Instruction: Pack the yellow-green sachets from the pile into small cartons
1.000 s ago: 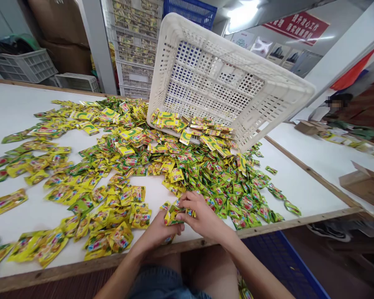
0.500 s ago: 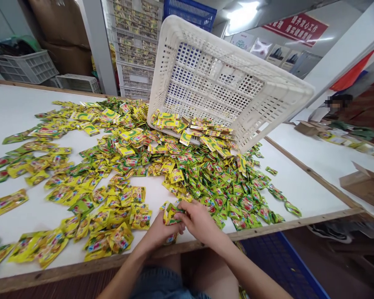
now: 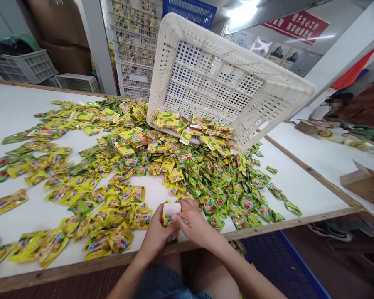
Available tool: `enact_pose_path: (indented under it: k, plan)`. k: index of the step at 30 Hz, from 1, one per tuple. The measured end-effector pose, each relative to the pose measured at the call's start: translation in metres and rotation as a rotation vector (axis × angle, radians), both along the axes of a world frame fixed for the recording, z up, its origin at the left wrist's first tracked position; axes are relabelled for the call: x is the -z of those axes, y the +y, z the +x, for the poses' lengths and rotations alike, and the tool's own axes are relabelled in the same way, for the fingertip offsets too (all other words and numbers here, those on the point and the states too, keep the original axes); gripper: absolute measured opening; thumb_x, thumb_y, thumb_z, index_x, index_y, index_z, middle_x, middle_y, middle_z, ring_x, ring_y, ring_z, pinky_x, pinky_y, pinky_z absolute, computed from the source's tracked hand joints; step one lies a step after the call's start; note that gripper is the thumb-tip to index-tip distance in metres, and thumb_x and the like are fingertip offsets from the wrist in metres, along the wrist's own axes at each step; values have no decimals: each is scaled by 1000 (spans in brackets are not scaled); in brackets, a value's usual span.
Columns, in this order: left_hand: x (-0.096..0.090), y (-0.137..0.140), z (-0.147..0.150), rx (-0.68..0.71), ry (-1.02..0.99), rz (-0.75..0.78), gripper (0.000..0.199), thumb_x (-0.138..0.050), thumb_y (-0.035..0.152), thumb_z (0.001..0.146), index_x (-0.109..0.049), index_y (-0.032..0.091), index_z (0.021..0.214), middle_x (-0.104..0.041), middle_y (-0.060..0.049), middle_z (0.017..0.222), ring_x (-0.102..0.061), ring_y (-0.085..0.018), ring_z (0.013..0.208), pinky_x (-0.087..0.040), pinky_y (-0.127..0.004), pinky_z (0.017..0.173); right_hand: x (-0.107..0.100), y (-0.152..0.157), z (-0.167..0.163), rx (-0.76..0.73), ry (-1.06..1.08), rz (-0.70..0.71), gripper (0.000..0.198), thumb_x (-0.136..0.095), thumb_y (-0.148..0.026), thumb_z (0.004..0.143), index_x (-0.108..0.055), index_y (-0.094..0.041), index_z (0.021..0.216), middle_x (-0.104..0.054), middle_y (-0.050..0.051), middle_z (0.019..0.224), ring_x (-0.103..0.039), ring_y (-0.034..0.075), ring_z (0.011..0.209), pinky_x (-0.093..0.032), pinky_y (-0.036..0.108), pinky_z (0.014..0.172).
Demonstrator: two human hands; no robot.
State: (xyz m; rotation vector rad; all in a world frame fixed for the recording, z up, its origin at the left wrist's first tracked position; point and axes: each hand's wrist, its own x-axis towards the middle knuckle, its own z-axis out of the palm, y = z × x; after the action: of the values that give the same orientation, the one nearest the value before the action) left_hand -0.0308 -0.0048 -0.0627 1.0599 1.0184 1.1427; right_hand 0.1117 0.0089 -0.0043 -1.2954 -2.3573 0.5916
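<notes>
Covering much of the white, wood-edged surface (image 3: 15, 104) are yellow and green sachets (image 3: 202, 170), heaped thickest before a tilted white crate (image 3: 233, 54). Near the front edge, left hand (image 3: 156, 232) and right hand (image 3: 195, 224) each have their grip closed on a small white-topped pack (image 3: 172, 209) — sachets lie to both sides. Behind stand stacked crates (image 3: 137, 47); a red banner (image 3: 302, 28) shows upper right — a blue crate (image 3: 274, 261) sits below the edge.
</notes>
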Motion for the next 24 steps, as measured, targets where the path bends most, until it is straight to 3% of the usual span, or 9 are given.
enact_pose_path:
  k: [2, 5, 8, 13, 17, 19, 21, 24]
  plan:
    - [1, -4, -3, -62, -38, 11, 46, -66, 28, 70, -39, 21, 106, -65, -2, 83, -61, -17, 79, -46, -27, 73, 6, 0, 2, 53, 110, -41, 17, -50, -27, 86, -64, -21, 77, -56, 5, 93, -48, 21, 94, -37, 36, 82]
    - [0, -10, -7, -105, -78, 16, 46, -61, 29, 76, -30, 25, 109, -63, 0, 82, -62, -15, 76, -46, -28, 72, 17, -4, 8, 176, 444, -144, 13, -50, -27, 86, -53, -20, 97, -58, 4, 93, -54, 17, 89, -42, 32, 80]
    - [0, -11, -8, -11, -37, 45, 33, -58, 29, 78, -39, 23, 105, -62, -1, 86, -61, -16, 77, -46, -27, 73, 31, -11, 10, 242, 650, -231, 14, -52, -28, 84, -49, -20, 95, -59, 3, 88, -57, 16, 84, -45, 28, 76]
    - [-2, -6, -11, 99, 50, 79, 16, -58, 28, 78, -55, 17, 89, -64, -4, 86, -60, -19, 84, -46, -27, 74, 40, -15, 7, 244, 639, -211, 13, -50, -27, 85, -56, -19, 93, -62, 3, 85, -58, 16, 80, -45, 28, 73]
    - [-3, -4, -10, -15, 136, 155, 15, -55, 27, 80, -60, 16, 89, -64, -7, 95, -58, -21, 94, -44, -31, 84, 34, -8, 6, 173, 551, -148, 16, -48, -26, 86, -62, -18, 82, -63, 4, 83, -58, 17, 82, -45, 29, 76]
    - [-3, -4, -9, -71, 85, 161, 20, -55, 24, 80, -57, 18, 99, -63, -8, 100, -58, -20, 97, -43, -32, 87, 32, -6, 6, 197, 579, -107, 15, -50, -26, 85, -62, -18, 84, -62, 5, 87, -58, 18, 87, -45, 30, 79]
    - [-5, -4, -7, -81, 32, 156, 27, -55, 22, 80, -52, 20, 107, -63, -7, 101, -59, -19, 96, -45, -33, 87, 32, -6, 6, 238, 633, -94, 16, -51, -26, 84, -60, -19, 95, -62, 6, 89, -58, 18, 86, -46, 30, 78]
    - [-11, -5, -8, -43, 115, 205, 17, -55, 21, 80, -59, 19, 96, -64, -7, 101, -58, -20, 98, -43, -34, 90, 31, -10, 6, 213, 635, -91, 16, -51, -25, 85, -61, -20, 96, -64, 6, 91, -59, 18, 88, -46, 32, 81]
